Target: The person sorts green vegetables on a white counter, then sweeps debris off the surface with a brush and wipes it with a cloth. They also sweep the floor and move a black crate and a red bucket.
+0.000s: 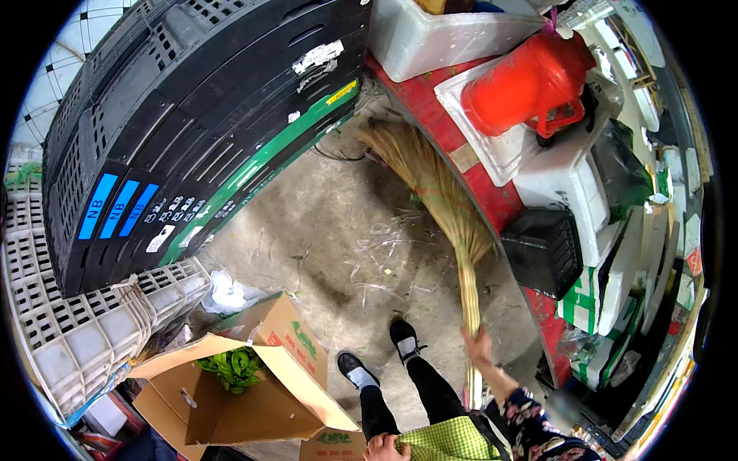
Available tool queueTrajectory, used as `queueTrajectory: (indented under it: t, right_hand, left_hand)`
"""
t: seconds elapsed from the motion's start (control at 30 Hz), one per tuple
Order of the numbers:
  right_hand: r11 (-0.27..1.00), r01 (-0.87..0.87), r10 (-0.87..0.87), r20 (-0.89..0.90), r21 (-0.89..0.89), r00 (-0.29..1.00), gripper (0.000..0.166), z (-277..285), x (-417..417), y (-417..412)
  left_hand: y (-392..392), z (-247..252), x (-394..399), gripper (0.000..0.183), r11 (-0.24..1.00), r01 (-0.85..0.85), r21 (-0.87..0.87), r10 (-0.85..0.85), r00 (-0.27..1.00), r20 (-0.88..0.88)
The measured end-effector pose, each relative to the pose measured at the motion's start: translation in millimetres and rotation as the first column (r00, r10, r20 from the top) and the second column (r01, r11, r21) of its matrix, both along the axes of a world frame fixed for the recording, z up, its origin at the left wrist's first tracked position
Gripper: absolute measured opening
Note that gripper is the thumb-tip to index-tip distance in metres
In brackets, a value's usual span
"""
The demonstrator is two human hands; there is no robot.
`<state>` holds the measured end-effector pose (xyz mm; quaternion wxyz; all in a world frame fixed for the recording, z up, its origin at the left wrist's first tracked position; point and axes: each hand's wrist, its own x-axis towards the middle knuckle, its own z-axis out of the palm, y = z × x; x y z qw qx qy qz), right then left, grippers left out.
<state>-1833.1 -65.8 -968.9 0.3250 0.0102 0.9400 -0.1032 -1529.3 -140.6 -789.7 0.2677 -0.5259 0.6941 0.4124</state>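
My right hand (478, 344) is closed around the handle of a straw broom (450, 201). The broom slants up the view, its wide bristles on the concrete floor (323, 225) beside a red-edged stand. Low in the view, my left hand (387, 448) rests at the edge of a green checked cloth (444, 441) at my waist; whether it grips the cloth is not plain. Thin clear plastic strips (383, 245) and small green leaf bits lie scattered on the floor. An open cardboard box (248, 412) with leafy greens (233, 367) inside stands near my feet.
Stacked black plastic crates (190, 132) rise at left, above white crates (75, 328). White plastic film (226, 293) lies by the box. On the right, a red stand (415, 98) holds foam boxes (450, 40), a red jug (519, 83) and a black basket (545, 250).
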Motion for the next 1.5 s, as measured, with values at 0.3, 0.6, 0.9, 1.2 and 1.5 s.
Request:
queueTrajectory:
  t: [0.3,0.6,0.9,1.2,1.5]
  right_hand:
    - [0.976,-0.205,0.212,0.106,-0.080,0.971,0.053,-35,-66,-135]
    - [0.876,-0.480,0.464,0.187,0.044,0.866,0.052,111,-32,34]
    - [0.897,-0.407,0.435,0.189,-0.171,0.880,0.051,-14,1,-158]
    - [0.814,-0.580,0.567,0.219,-0.005,0.794,0.056,107,-44,-1]
    - [0.883,-0.469,0.458,0.191,0.013,0.868,0.062,-12,-10,-173]
  left_hand:
    - [4,-10,4,0.036,0.997,0.073,0.023,-0.073,0.997,0.016]
    - [13,-18,20,0.028,0.998,0.062,-0.034,-0.063,0.998,-0.016]
    - [7,-13,22,0.023,0.992,0.029,-0.120,-0.034,0.999,-0.035]
    - [14,-16,32,0.025,0.995,-0.013,-0.094,0.004,0.995,-0.100]
    - [19,-17,37,0.027,0.996,-0.020,-0.087,0.013,0.997,-0.076]
